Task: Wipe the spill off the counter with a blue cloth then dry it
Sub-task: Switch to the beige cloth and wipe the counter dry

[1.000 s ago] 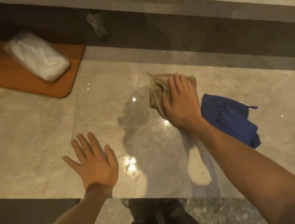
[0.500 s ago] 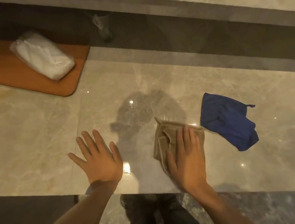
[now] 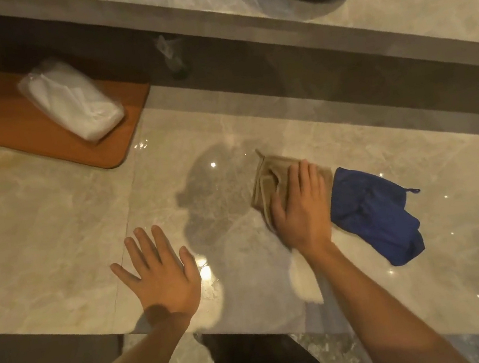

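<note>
Right hand: the right hand (image 3: 298, 209) lies palm-down, fingers extended, pressing a folded tan fabric cloth (image 3: 270, 181) onto the counter.
Left hand: the left hand (image 3: 160, 272) is released, splayed flat on the glossy beige marble counter (image 3: 52, 244).
Blue cloth: the crumpled blue fabric cloth (image 3: 374, 216) lies just beside the right hand's outer edge, unheld, its long axis slanting toward the counter's near edge.
Nearer hand: right.
Step, judged: drying.
Count: two cloths, two hands.
</note>
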